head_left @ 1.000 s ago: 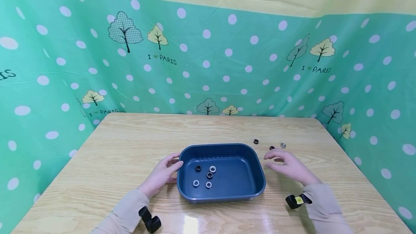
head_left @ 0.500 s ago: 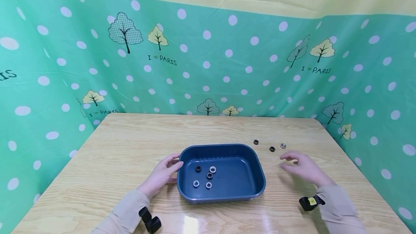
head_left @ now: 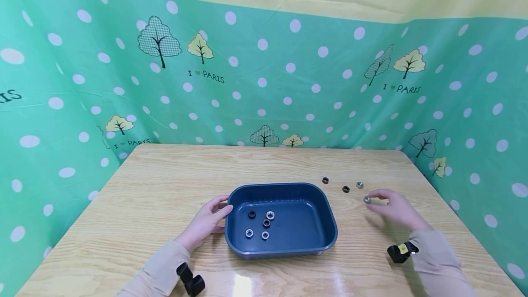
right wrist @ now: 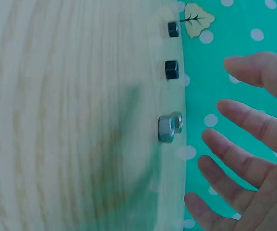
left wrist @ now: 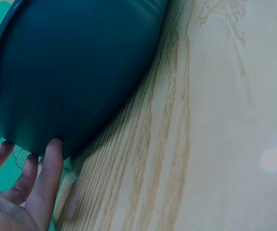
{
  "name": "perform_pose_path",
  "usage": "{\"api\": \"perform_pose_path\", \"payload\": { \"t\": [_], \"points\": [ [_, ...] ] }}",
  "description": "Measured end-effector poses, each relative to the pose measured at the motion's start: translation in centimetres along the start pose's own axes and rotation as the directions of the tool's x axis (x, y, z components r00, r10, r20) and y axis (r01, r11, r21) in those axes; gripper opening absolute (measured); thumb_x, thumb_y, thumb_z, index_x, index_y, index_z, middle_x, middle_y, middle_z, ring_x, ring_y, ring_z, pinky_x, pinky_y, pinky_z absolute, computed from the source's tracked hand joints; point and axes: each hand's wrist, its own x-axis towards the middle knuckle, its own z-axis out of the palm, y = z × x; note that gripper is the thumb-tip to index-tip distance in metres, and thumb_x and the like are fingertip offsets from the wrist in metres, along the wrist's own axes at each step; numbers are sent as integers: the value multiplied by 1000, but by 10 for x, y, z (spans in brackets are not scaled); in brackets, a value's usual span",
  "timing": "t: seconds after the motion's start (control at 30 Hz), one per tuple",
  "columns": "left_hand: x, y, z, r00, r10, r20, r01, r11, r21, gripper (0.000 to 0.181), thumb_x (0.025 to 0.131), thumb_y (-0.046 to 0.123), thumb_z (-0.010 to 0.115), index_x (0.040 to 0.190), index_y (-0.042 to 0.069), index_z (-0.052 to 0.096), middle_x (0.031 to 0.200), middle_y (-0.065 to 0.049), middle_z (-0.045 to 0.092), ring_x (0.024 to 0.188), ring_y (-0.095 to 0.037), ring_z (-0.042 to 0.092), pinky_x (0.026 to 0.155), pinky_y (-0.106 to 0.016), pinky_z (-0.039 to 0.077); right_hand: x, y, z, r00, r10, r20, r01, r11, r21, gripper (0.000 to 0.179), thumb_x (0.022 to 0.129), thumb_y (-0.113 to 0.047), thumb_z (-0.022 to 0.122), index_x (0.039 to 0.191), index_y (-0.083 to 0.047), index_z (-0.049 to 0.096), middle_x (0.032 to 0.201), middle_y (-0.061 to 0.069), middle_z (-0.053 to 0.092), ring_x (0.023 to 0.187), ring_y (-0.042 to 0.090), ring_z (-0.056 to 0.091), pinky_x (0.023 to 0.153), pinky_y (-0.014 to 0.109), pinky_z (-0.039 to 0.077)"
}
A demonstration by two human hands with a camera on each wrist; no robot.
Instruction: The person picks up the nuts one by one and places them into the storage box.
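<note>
The left hand holds the left end of a dark blue plastic bin, thumb at the rim and fingertips against the outer wall, as the left wrist view shows. The right hand is right of the bin, thumb and fingers spread apart around a silver hex nut on the table. In the right wrist view this nut stands apart from the fingers. Behind it lie another silver nut and two dark nuts, one nearer and one farther.
Inside the bin lie several nuts, some silver and some dark. All stands on a light wood-grain table. A green polka-dot curtain hangs along its back and sides. Both wrists wear a black camera.
The right hand has moved right, away from the bin's edge, to the nearest silver nut, which now shows at its fingertips. The left hand and the bin have stayed put.
</note>
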Motion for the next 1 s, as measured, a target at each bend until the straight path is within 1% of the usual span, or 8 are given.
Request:
{"api": "perform_pose_path", "payload": {
  "t": [0.23, 0.43, 0.53, 0.73, 1.0],
  "points": [
    [0, 0, 0, 1000, -3, -5, 3, 1000, -4, 48, 97, 24, 54, 139, 4, 41, 135, -25, 46, 112, -35, 57, 80, -47, 57, 5, 13, 1, 1000, 19, 8, -19, 1000, -12, 40, 86, -26, 67, 113, 4, 62, 119, 30, 57, 110, 51, 50, 88, 61, 45],
    [0, 0, 0, 1000, -1, -6, 1, 1000, -1, 48, 96, 23, 54, 139, 4, 42, 135, -25, 46, 114, -36, 56, 80, -48, 57, 9, 20, 0, 999, 36, 32, -36, 999, -7, 41, 86, -27, 68, 112, 4, 62, 119, 32, 56, 109, 53, 50, 86, 60, 46],
    [0, -1, 0, 1000, 1, -5, -1, 1000, 1, 47, 97, 23, 54, 138, 3, 42, 135, -26, 46, 114, -36, 56, 79, -48, 57, 11, 23, 1, 999, 42, 33, -41, 999, -16, 40, 85, -27, 69, 111, 3, 62, 119, 32, 57, 109, 52, 51, 88, 59, 46],
    [0, -1, 1, 1000, 3, -14, -3, 1000, -21, 46, 96, 20, 54, 137, 2, 43, 134, -26, 47, 112, -35, 57, 79, -48, 57, 17, 24, 2, 997, 49, 58, -45, 997, -57, 42, 84, -27, 69, 111, 5, 62, 116, 31, 58, 108, 50, 52, 89, 60, 45],
    [0, 0, 1, 1000, 9, -10, -9, 1000, -23, 47, 96, 22, 55, 137, 2, 43, 134, -26, 47, 113, -35, 56, 79, -48, 57, 22, 23, 3, 998, 32, 60, -27, 996, -87, 34, 82, -21, 70, 104, 5, 64, 110, 30, 61, 103, 48, 55, 86, 58, 46]
  ]
}}
